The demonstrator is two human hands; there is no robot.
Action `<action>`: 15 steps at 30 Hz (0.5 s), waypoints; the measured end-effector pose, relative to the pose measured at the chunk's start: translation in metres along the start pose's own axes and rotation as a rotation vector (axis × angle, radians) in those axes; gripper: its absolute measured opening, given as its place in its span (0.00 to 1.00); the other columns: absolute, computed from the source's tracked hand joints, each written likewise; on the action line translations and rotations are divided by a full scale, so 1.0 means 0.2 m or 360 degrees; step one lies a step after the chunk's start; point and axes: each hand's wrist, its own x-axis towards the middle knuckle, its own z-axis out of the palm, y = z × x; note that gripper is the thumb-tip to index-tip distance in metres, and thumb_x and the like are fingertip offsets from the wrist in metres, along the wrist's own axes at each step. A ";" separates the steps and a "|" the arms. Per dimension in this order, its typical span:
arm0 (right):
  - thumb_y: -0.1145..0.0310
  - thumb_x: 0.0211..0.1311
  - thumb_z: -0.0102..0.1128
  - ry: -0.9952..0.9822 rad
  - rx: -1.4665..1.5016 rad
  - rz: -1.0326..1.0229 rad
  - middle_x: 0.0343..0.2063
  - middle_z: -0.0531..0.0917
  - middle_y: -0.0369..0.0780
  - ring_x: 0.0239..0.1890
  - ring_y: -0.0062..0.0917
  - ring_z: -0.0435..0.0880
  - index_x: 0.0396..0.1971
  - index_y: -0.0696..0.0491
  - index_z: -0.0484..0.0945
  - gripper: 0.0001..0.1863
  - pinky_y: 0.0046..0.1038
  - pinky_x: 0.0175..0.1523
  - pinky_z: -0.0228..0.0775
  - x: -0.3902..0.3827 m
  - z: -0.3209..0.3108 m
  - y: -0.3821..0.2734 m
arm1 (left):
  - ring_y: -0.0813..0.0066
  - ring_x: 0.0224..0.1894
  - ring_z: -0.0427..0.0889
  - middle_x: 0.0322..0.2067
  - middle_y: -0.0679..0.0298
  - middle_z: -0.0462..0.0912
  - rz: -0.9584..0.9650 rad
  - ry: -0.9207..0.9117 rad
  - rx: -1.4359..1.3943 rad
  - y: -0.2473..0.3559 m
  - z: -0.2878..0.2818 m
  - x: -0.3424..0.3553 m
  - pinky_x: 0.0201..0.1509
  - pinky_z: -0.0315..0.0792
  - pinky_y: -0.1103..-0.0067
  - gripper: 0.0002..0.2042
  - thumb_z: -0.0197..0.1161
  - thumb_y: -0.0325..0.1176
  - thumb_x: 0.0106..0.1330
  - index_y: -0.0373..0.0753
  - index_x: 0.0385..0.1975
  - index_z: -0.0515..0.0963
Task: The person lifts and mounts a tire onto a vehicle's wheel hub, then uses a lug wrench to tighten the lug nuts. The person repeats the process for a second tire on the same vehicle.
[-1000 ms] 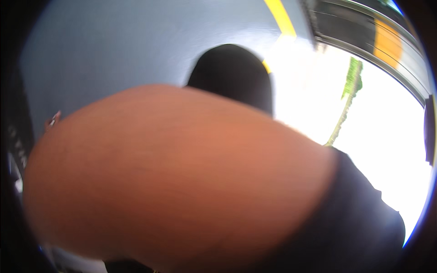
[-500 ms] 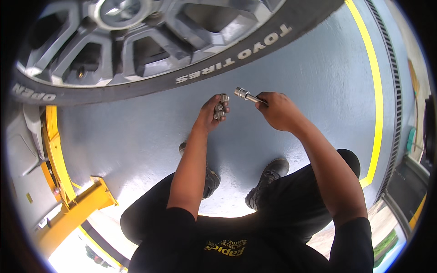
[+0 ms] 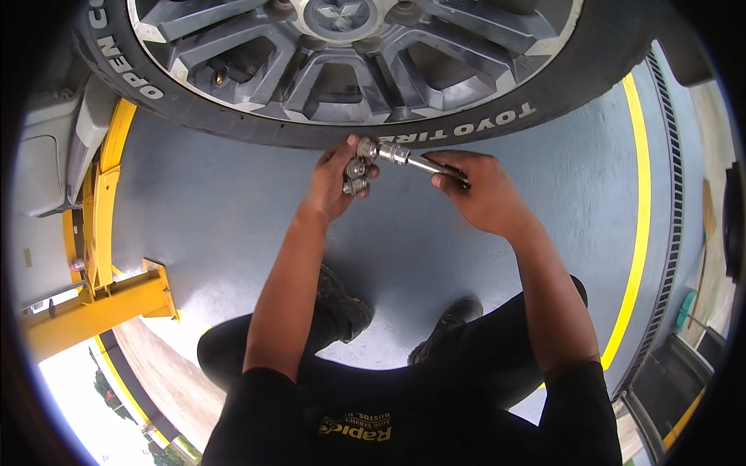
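My left hand (image 3: pixel 334 179) is closed around several silver lug nuts (image 3: pixel 356 168). The uppermost nut, held by the fingertips, meets the open end of a chrome socket (image 3: pixel 394 152); whether it sits inside cannot be seen. That socket is on the end of a metal extension bar (image 3: pixel 426 164), and my right hand (image 3: pixel 482 190) grips the bar's other end, its fingers wrapped round it. Both hands are in front of the lower edge of a large wheel, with a grey spoked rim (image 3: pixel 311 81) and a black tyre (image 3: pixel 256 130).
A yellow lift arm (image 3: pixel 93 307) stands on the left beside grey car body panels (image 3: pixel 47 171). Blue-grey floor (image 3: pixel 233 210) lies beneath, bounded on the right by a yellow line (image 3: pixel 641 202) and a dark drain grate (image 3: pixel 674 202). My boots (image 3: pixel 342 307) are below my hands.
My view has shifted, so more of the wheel shows. The socket has come across to the left hand's nuts, closing the gap between them. Both hands keep their grip.
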 end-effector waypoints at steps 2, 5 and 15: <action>0.68 0.65 0.61 0.0051 0.0045 -0.0001 0.38 0.85 0.50 0.40 0.47 0.83 0.51 0.55 0.81 0.16 0.39 0.47 0.74 -0.02 -0.04 -0.03 | 0.77 0.33 0.77 0.33 0.68 0.77 -0.0012 -0.0124 0.0079 0.10 0.07 0.01 0.21 0.64 0.83 0.23 0.55 0.55 0.74 0.39 0.52 0.76; 0.66 0.66 0.61 0.0167 0.0124 0.0153 0.33 0.85 0.47 0.35 0.39 0.84 0.49 0.58 0.82 0.16 0.36 0.45 0.74 -0.08 -0.04 -0.06 | 0.77 0.33 0.76 0.33 0.68 0.76 -0.0057 -0.0232 0.0224 0.15 0.18 0.04 0.21 0.64 0.83 0.25 0.55 0.56 0.73 0.39 0.53 0.75; 0.66 0.67 0.60 0.0366 0.1545 0.0571 0.25 0.73 0.31 0.20 0.11 0.63 0.53 0.60 0.76 0.19 0.16 0.24 0.52 -0.08 0.13 -0.14 | 0.81 0.29 0.75 0.29 0.70 0.76 -0.0211 -0.0676 -0.0187 -0.14 0.01 0.35 0.21 0.64 0.83 0.18 0.65 0.51 0.68 0.42 0.43 0.77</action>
